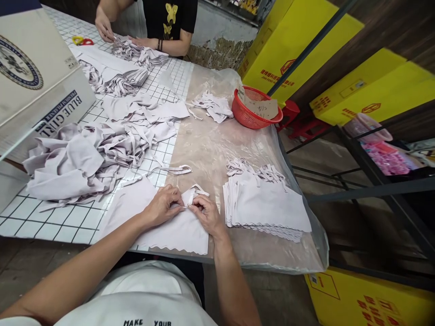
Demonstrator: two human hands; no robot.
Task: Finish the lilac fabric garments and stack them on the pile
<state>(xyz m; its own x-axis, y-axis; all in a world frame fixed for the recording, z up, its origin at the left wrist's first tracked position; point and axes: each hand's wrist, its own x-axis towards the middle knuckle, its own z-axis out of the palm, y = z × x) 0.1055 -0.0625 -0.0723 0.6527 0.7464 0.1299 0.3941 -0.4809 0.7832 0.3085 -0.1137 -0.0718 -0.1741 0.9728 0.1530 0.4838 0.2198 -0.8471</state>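
Note:
A pale lilac camisole [170,233] with thin straps and a wavy hem lies flat at the table's front edge. My left hand [165,203] pinches its upper edge near the middle. Close beside it, my right hand [205,212] grips the same edge where a strap [194,190] loops up; the fingertips partly hide the cloth. Right of my hands sits a neat stack of similar camisoles [268,199], their straps bunched at the top. To the left, a loose heap of the same garments [78,154] spreads across the grid-patterned cloth.
A white carton [37,68] stands at the left. Across the table a person's hands [105,27] handle more garments, near scissors [82,40]. A red basket [256,108] holding cardboard sits at the far right edge. A metal rack [374,190] and yellow boxes [288,45] stand beyond.

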